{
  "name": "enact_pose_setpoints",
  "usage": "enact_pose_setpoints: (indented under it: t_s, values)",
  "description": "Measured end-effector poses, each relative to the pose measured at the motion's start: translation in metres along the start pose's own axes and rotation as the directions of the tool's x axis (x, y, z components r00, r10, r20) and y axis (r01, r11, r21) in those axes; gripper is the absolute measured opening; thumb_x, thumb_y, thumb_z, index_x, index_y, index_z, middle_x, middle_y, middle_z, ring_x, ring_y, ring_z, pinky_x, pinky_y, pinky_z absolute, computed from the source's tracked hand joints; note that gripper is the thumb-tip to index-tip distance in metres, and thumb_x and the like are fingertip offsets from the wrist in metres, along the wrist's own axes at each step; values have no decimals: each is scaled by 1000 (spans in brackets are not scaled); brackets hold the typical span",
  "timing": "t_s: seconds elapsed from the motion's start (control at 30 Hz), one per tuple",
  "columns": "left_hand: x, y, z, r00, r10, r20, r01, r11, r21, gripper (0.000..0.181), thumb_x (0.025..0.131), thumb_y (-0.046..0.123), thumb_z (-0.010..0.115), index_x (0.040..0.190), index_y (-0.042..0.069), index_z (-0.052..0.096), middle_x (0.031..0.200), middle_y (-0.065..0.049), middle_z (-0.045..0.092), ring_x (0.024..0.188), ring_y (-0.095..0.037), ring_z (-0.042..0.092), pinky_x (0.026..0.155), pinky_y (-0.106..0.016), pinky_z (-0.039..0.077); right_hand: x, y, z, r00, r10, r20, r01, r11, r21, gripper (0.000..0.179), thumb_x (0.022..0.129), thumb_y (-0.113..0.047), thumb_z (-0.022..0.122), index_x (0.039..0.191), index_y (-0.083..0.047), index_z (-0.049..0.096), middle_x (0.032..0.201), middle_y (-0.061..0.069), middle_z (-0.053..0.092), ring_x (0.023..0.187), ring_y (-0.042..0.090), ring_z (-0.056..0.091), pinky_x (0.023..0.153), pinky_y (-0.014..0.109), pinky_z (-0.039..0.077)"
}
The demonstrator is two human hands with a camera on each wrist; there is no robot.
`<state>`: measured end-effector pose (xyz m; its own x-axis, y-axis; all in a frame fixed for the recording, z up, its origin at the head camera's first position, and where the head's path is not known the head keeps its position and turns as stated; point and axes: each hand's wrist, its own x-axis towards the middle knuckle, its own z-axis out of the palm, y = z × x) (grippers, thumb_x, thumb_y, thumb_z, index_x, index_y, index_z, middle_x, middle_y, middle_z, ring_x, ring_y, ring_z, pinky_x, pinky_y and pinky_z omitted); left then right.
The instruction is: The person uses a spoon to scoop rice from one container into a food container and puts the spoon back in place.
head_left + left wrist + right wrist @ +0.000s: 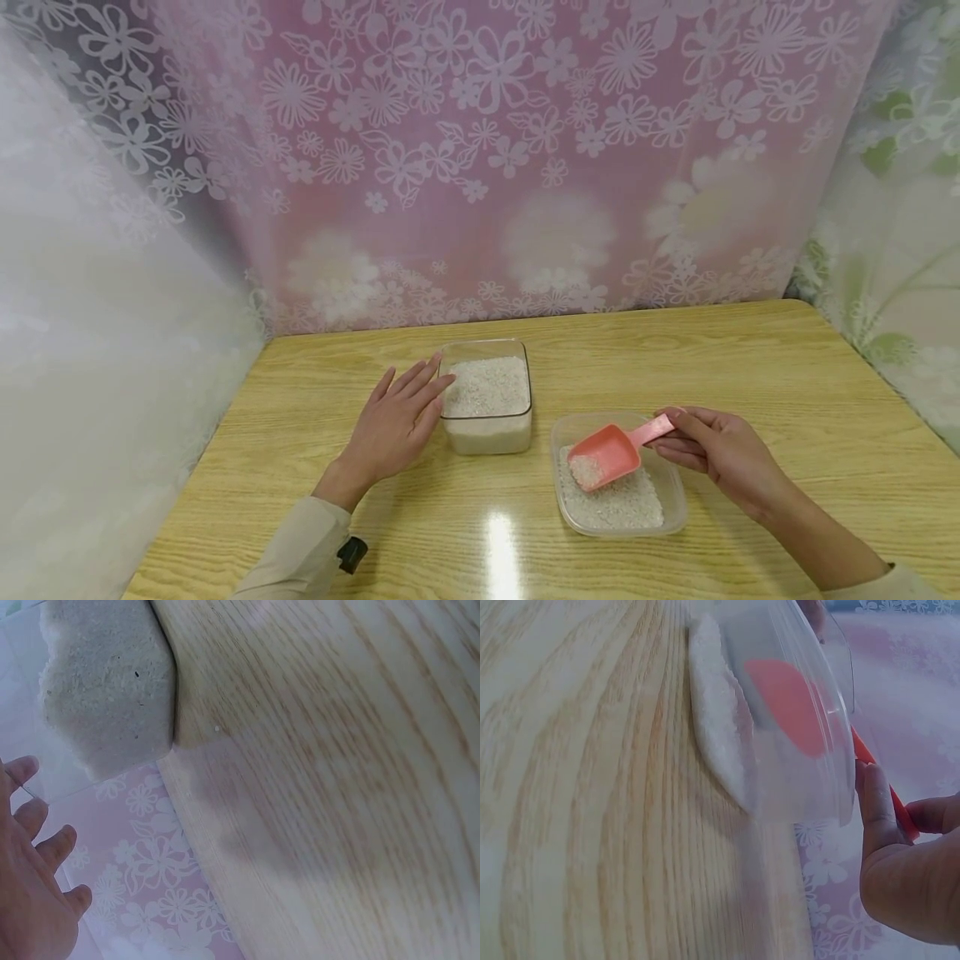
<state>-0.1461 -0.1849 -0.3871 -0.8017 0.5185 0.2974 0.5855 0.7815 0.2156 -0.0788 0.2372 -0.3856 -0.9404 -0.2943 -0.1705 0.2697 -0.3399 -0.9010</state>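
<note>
My right hand (pixel 726 454) pinches the handle of a pink scoop (pixel 617 450), which carries a small heap of rice (pixel 586 472) near its front lip. The scoop is tilted over a shallow clear plastic container (pixel 677 500) with more rice in it. Through that container's wall, the right wrist view shows the scoop's red bowl (pixel 791 709). My left hand (pixel 393 425) has its fingers extended, with the fingertips touching the left rim of a square clear container (pixel 491 437). Rice (pixel 112 682) fills much of this one.
Both containers stand on a wood-grain table (pixel 322 533), the square one farther back and to the left. A pink flowered curtain (pixel 465 167) hangs behind the table's back edge, with a pale sheet (pixel 112 375) at the left and a leafy one (pixel 892 275) at the right.
</note>
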Motion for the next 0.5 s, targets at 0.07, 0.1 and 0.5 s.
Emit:
enact_pose_setpoints:
  t_s: [0.07, 0.1, 0.5]
  values:
    - [0, 0, 0, 1000, 2, -1, -2, 1000, 0, 43, 105, 37, 32, 144, 25, 46, 155, 4, 25, 140, -18, 26, 113, -50, 13, -1, 0, 2, 1000, 4, -26, -5, 1000, -24, 21, 101, -15, 51, 112, -5, 66, 102, 17, 69, 91, 22, 69, 82, 31, 52]
    - [0, 0, 0, 1000, 2, -1, -2, 1000, -1, 43, 105, 37, 32, 144, 25, 46, 155, 4, 24, 140, -18, 26, 113, -51, 13, -1, 0, 2, 999, 4, -34, -6, 999, -35, 22, 100, -16, 51, 112, -4, 65, 102, 17, 69, 91, 23, 69, 82, 31, 53]
    - [0, 0, 2, 1000, -1, -7, 1, 1000, -10, 42, 105, 35, 35, 145, 26, 45, 155, 4, 24, 141, -17, 25, 114, -50, 11, -6, -2, 6, 997, -22, -77, 8, 985, -170, 32, 101, -18, 51, 122, 5, 57, 101, 15, 69, 90, 22, 69, 81, 32, 53]
